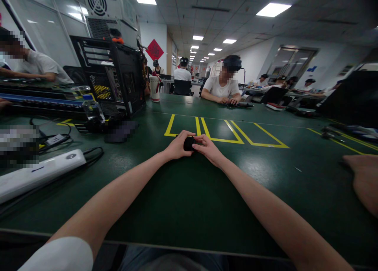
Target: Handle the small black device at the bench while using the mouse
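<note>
Both hands meet over the middle of the green table (189, 200), around a small black rounded object (188, 144) whose kind I cannot make out. My left hand (178, 146) curls its thumb and fingers about the object's left side. From the right, my right hand (208, 149) pinches the object's edge between thumb and fingertips. The hands hide part of it. Just beyond them, yellow tape outlines (227, 140) mark the tabletop.
At left lie a white power strip (44, 174) with cables, a water bottle (93, 107) and a black open computer case (113, 74). A paper cup (154, 88) stands behind. Across the table sits a person (223, 84); another person's arm (364, 180) reaches in at right.
</note>
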{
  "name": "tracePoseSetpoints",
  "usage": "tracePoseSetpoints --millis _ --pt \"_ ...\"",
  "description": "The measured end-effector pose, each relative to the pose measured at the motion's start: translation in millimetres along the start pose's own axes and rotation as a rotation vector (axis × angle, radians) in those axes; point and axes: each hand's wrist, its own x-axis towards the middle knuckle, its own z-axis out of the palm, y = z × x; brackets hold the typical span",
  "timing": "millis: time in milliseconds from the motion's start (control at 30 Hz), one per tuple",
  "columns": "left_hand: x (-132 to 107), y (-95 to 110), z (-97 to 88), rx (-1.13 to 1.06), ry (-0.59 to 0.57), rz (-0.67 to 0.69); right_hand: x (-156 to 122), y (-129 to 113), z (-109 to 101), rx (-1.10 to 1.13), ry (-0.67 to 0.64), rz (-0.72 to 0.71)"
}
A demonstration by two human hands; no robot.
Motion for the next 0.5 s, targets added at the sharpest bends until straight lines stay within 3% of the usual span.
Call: tracePoseSetpoints --millis 267,500 --pt "-0.1 0.6 -1.0 -0.008 -0.006 -0.003 1.4 3.9 -2.4 -0.009 0.000 0.055" --pt "0.0 2.7 -2.2 -0.014 -0.020 -0.011 -0.1 0.5 -3.3 0.010 -0.054 0.012"
